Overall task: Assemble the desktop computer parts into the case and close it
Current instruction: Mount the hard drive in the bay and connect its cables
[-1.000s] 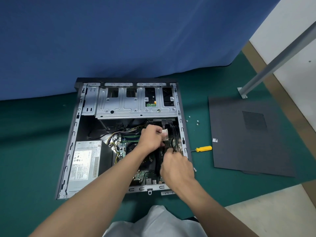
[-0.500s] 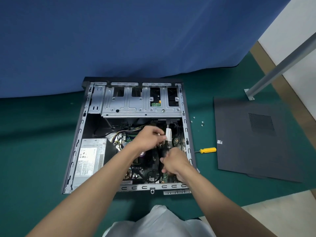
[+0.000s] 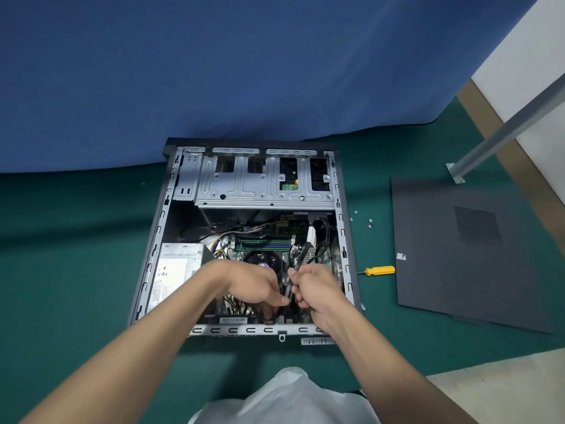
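The open grey case (image 3: 159, 231) lies flat, motherboard (image 3: 266, 243) exposed. Its dark side panel (image 3: 458, 264) lies flat well to the right.

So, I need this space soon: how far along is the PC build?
Looks done: power supply and drive cage sit in the case. In hand: left hand and right hand grip a black cable over the motherboard. Left: the side panel lies off on the mat, loose screws and screwdriver beside the case, so closing is not yet done.
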The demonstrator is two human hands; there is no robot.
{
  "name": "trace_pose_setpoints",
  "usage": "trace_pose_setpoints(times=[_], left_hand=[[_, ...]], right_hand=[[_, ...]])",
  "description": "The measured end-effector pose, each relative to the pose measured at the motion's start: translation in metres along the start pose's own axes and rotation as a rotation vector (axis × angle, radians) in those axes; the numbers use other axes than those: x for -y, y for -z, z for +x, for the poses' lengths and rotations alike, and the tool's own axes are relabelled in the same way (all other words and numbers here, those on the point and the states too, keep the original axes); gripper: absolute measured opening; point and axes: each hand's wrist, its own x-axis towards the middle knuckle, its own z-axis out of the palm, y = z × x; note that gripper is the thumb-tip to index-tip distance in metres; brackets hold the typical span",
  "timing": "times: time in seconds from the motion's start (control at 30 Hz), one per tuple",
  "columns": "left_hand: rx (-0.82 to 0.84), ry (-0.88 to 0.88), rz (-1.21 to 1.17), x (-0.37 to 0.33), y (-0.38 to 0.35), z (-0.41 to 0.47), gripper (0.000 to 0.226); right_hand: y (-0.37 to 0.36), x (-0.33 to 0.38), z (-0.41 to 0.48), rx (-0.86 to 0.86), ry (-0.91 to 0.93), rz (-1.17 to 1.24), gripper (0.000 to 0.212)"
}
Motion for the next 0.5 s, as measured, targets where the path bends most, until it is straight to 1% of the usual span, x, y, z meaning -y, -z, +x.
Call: trace_pose_setpoints(times=[0.07,0.13,0.2,0.23,0.3,0.37,0.5], left_hand=[[-0.021,-0.068,-0.100,0.003,0.000,-0.005,0.024],[-0.124,-0.130,-0.315,0.007,0.000,-0.011,0.015],[-0.185,-0.229,-0.598,0.009,0.005,-0.017,0.017],[-0.193,-0.274,-0.678,0.011,0.009,-0.021,0.019],[-0.152,-0.328,-0.740,0.013,0.018,-0.028,0.022],[-0.056,-0.339,-0.823,0.015,0.022,-0.032,0.033],[0.130,-0.361,-1.029,0.016,0.015,-0.030,0.029]], right_hand=[[0.001,0.012,-0.007,0.049,0.064,0.055,0.028],[0.004,0.029,-0.010,0.069,0.132,0.063,0.027],[0.009,0.046,-0.011,0.079,0.186,0.052,0.025],[0.012,0.053,-0.010,0.087,0.209,0.054,0.025],[0.017,0.063,-0.007,0.096,0.241,0.042,0.027],[0.021,0.068,-0.003,0.087,0.266,-0.030,0.029],[0.024,0.070,0.002,0.068,0.339,-0.100,0.030]])
